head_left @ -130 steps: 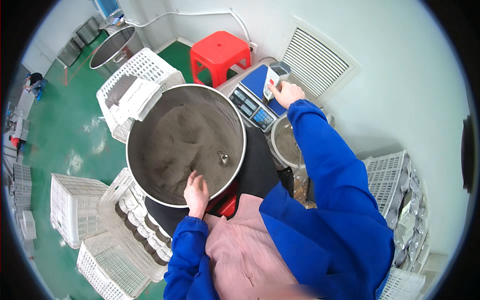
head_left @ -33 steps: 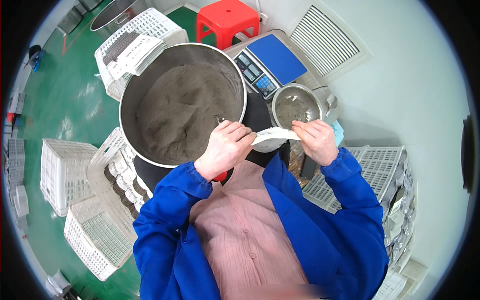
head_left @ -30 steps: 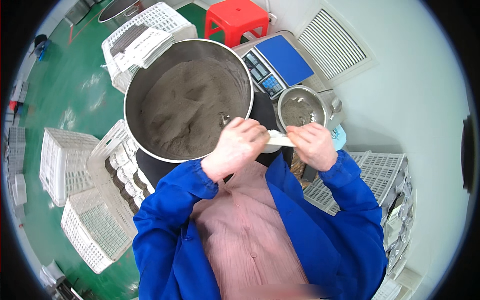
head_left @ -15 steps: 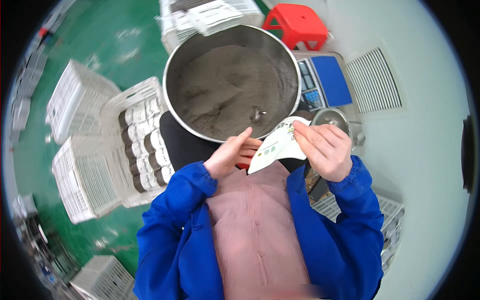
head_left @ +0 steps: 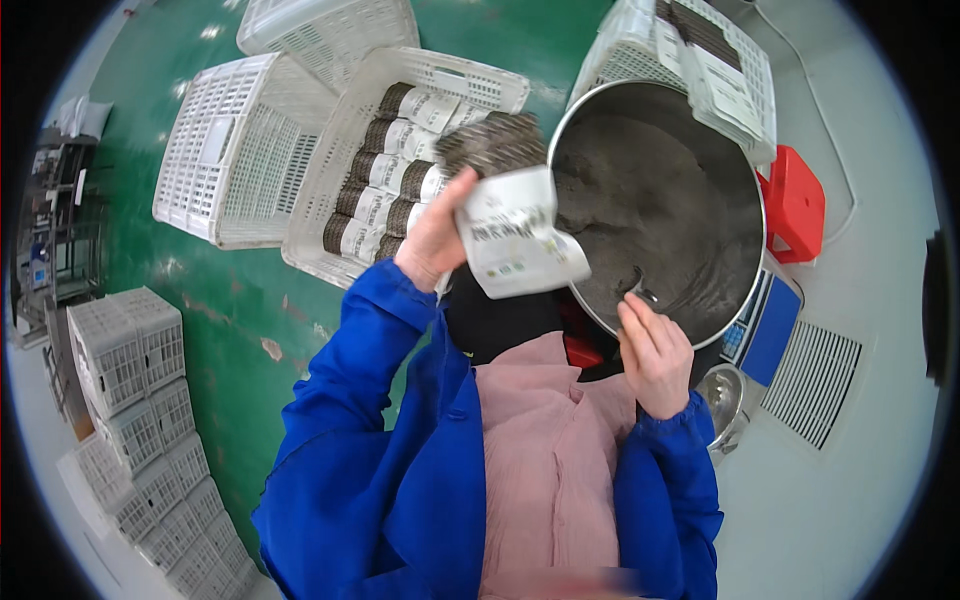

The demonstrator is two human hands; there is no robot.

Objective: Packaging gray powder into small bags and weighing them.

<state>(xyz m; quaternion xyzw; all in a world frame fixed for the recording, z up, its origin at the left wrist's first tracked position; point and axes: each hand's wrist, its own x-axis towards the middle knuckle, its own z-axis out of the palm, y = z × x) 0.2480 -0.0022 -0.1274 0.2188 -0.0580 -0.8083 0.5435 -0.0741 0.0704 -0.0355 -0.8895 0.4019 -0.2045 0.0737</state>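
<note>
In my left hand (head_left: pixel 436 235) is a white paper-like pouch (head_left: pixel 515 255) with a dark brown patterned end, held by its left edge with the thumb in front. The pouch is tilted beside the rim of a big round steel tub (head_left: pixel 760 215). Grey-brown powder (head_left: pixel 650 190) lies in the tub. Over the near rim, my right hand (head_left: pixel 658 360) has its fingers closed around a small shiny metal scoop (head_left: pixel 646 294), whose lower part is at the powder and hard to make out.
A white plastic crate (head_left: pixel 325 200) at the left holds rows of filled packs (head_left: pixel 385 170). More crates (head_left: pixel 225 150) stand beyond it and in a stack (head_left: pixel 130 350) at the lower left. On the right are a red stool (head_left: pixel 798 205), a blue scale (head_left: pixel 772 330) and a steel bowl (head_left: pixel 722 395).
My left hand has taken the pouch and moved it left, toward the crate. My right hand has let go of the pouch and closed on the metal scoop in the tub. The view has turned left.
</note>
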